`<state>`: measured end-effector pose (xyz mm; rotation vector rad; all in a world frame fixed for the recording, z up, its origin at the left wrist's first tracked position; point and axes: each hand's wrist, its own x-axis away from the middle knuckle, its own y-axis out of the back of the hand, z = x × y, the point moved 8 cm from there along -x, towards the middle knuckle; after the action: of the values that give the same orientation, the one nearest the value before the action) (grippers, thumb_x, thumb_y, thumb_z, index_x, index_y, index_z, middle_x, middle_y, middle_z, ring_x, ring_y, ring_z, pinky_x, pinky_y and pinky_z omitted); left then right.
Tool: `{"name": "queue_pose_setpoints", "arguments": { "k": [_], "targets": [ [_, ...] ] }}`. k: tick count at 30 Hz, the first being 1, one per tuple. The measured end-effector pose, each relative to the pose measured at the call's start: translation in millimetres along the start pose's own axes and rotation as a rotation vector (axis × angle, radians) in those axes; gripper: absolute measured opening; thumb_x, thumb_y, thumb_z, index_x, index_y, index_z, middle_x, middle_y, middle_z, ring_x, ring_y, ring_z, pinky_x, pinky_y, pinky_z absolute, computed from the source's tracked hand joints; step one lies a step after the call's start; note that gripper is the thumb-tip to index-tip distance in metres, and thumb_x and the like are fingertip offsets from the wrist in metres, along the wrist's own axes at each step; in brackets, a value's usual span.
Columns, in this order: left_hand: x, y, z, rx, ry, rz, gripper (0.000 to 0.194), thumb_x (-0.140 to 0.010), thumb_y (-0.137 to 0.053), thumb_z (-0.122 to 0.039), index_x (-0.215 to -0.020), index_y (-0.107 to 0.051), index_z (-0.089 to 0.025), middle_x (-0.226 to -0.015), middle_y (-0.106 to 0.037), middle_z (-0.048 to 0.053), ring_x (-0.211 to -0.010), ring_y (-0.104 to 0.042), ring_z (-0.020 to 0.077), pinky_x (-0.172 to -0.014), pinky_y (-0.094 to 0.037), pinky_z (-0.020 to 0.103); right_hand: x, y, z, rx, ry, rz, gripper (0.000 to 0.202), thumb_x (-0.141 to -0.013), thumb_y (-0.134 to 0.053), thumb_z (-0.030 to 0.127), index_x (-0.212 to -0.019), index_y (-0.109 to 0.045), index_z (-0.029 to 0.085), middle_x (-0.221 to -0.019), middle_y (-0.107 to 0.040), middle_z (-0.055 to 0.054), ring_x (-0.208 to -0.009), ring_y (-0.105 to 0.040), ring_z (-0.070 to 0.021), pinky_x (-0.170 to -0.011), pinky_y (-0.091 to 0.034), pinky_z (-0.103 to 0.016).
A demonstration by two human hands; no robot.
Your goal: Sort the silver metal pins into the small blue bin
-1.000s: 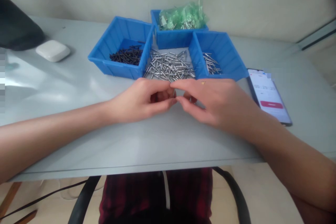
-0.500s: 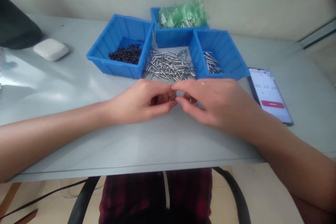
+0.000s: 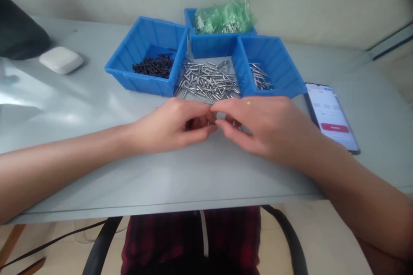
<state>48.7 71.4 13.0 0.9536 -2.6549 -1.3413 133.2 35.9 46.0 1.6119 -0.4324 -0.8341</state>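
Note:
My left hand (image 3: pixel 171 126) and my right hand (image 3: pixel 264 122) meet fingertip to fingertip just above the desk. Both are closed in a pinch, thumb and forefinger nearly together. Whatever lies between the fingertips is too small and too covered to name. Right behind the hands lies a loose pile of thin silver metal pins (image 3: pixel 209 79). A blue bin (image 3: pixel 125 71) on the left has dark screw-like pieces (image 3: pixel 155 66) in it. On the right, another blue bin (image 3: pixel 287 68) contains some silver pins (image 3: pixel 259 76).
A third blue bin (image 3: pixel 214 45) at the back holds a green plastic bag (image 3: pixel 222 17) with metal pieces. A phone (image 3: pixel 335 116) showing a timer lies by my right forearm. At the left are a white case (image 3: pixel 61 60) and a dark object (image 3: pixel 19 30).
Both hands keep almost the same pose and place, fingertips still together. The view has shifted very slightly; the bins and the pile look unchanged.

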Motion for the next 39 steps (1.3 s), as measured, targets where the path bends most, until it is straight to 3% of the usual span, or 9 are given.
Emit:
{"name": "queue_pose_setpoints", "arguments": {
  "k": [10, 39],
  "targets": [
    [0.4, -4.0, -1.1, -0.032, -0.025, 0.059, 0.006, -0.082, -0.054, -0.014, -0.079, -0.059, -0.016, -0.069, -0.058, -0.002, -0.059, -0.050, 0.0069, -0.056, -0.038, 0.017, -0.7, -1.3, 0.1, 0.012, -0.014, 0.026, 0.022, -0.094, -0.040, 0.025, -0.098, -0.060, 0.018, -0.069, -0.063, 0.000, -0.063, -0.055, -0.0122, -0.052, -0.028, -0.025],
    [0.2, -4.4, -1.9, -0.039, -0.030, 0.069, 0.006, -0.081, -0.053, -0.013, -0.079, -0.058, -0.016, -0.066, -0.056, -0.003, -0.056, -0.049, 0.0067, -0.054, -0.036, 0.017, 1.5, -3.6, 1.2, 0.039, -0.006, 0.048, 0.023, -0.094, -0.038, 0.025, -0.098, -0.060, 0.017, -0.067, -0.060, 0.000, -0.061, -0.053, -0.0123, -0.052, -0.027, -0.025]
  ]
}}
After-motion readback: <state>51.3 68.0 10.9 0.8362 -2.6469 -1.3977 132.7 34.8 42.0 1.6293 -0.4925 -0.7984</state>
